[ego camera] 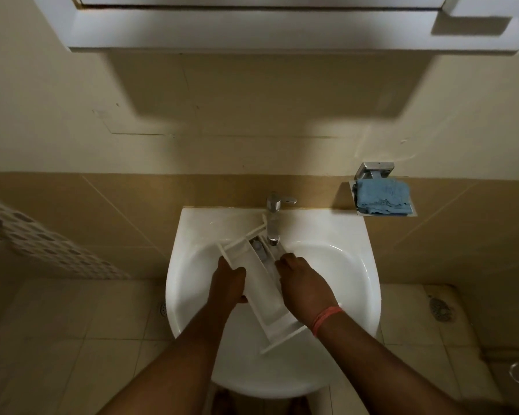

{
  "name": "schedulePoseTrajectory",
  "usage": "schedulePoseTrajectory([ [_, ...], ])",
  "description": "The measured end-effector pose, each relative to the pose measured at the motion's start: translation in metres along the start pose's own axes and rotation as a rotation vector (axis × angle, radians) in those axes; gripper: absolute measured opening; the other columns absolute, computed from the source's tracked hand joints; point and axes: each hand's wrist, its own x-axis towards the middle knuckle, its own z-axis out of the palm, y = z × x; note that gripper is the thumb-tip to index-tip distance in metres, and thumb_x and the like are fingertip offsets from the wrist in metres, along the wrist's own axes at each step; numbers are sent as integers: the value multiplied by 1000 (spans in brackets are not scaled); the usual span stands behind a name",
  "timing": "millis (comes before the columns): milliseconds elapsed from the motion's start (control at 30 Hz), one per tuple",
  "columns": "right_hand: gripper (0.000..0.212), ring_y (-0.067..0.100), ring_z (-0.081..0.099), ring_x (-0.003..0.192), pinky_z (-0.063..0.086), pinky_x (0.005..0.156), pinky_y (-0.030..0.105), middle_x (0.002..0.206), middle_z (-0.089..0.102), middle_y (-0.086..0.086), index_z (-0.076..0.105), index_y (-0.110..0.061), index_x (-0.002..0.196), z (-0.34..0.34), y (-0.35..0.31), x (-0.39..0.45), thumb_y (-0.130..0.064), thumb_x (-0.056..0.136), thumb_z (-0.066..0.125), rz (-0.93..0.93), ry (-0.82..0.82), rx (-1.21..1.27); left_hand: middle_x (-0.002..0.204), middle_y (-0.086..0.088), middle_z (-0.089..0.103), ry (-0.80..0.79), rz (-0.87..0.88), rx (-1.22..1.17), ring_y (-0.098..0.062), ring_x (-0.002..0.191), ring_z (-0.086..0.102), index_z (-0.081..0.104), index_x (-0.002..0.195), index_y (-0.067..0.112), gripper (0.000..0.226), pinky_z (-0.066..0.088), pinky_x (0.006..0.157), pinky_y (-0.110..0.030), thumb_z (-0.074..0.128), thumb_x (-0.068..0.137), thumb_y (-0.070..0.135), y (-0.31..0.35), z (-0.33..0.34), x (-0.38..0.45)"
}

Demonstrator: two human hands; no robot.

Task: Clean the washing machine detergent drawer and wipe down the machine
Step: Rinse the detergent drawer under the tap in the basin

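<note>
The white detergent drawer (262,292) lies slantwise over the basin of the white sink (354,265), its far end just under the chrome tap (273,218). The left hand (226,284) clasps the drawer's left wall, fingers curled round it. The right hand (304,287) grips the right wall, fingers closed on it. A blue cloth (382,196) rests on a wall-mounted tray (414,211), right of the tap

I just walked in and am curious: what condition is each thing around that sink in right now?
Detergent drawer: out of its machine, held tilted over the basin, under the spout.
Tap: no stream visible.
Sink: white, no standing water visible.
Blue cloth: folded on the wall tray, untouched.
Left hand: gripping the drawer's side.
Right hand: gripping the other side.
</note>
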Motion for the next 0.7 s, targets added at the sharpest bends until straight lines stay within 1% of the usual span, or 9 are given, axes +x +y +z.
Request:
schedulePoseTrajectory([
  [167, 37, 21, 60, 70, 52, 55, 27, 91, 60, 6, 68, -11, 86, 1, -11, -5, 6, 54, 75, -17, 23, 24, 99, -2, 55, -5, 16, 172, -22, 83, 59, 38, 137, 19, 46, 56, 53, -36, 50, 93, 13, 6, -11, 5],
  [267, 35, 20, 59, 67, 51, 58, 23, 85, 59, 5, 66, -13, 79, 3, -13, -5, 6, 52, 77, -15, 76, 61, 102, -7, 59, -5, 37, 261, -26, 85, 62, 42, 132, 16, 38, 55, 53, -36, 48, 95, 16, 8, -12, 6],
  [367, 35, 17, 60, 66, 51, 61, 21, 82, 61, 5, 70, -12, 79, 2, -13, -10, 6, 51, 80, -24, 128, 52, 104, -13, 62, 2, 87, 367, -30, 86, 64, 44, 131, 13, 37, 52, 50, -33, 47, 95, 18, 10, -7, 6],
  [400, 36, 17, 61, 66, 52, 62, 21, 83, 62, 5, 71, -11, 81, 2, -12, -13, 7, 51, 80, -17, 138, 51, 104, -14, 63, 3, 96, 386, -32, 87, 65, 45, 130, 13, 36, 54, 53, -35, 47, 94, 18, 10, -5, 7],
  [467, 38, 18, 62, 71, 54, 66, 21, 87, 62, 5, 73, -10, 87, 4, -9, -19, 8, 54, 80, 23, 149, 93, 105, -15, 65, 3, 106, 408, -35, 91, 66, 48, 127, 13, 35, 59, 72, -44, 47, 93, 21, 11, 1, 6],
  [533, 37, 19, 62, 77, 53, 68, 22, 92, 61, 5, 72, -9, 92, 6, -9, -23, 7, 60, 77, 45, 150, 124, 109, -16, 66, 4, 123, 425, -36, 95, 65, 48, 128, 14, 38, 57, 85, -51, 46, 91, 26, 10, 6, 6],
  [600, 28, 18, 60, 85, 54, 73, 24, 101, 59, 4, 69, -10, 100, 5, -13, -22, 2, 74, 70, 89, 134, 102, 118, -16, 64, 16, 135, 421, -36, 99, 64, 44, 135, 16, 46, 55, 88, -51, 45, 90, 27, 11, 9, 8],
  [667, 20, 17, 57, 92, 51, 81, 25, 106, 58, 2, 64, -12, 106, -1, -18, -15, -5, 89, 56, 151, 109, 183, 124, -16, 62, 33, 142, 408, -36, 105, 62, 40, 141, 16, 49, 54, 92, -50, 44, 93, 24, 13, 12, 9],
  [700, 21, 18, 58, 97, 48, 86, 23, 108, 60, 2, 63, -12, 108, -2, -19, -12, -8, 91, 53, 151, 112, 233, 126, -15, 61, 37, 143, 402, -36, 108, 61, 39, 142, 18, 50, 53, 93, -51, 44, 93, 24, 15, 14, 10],
])
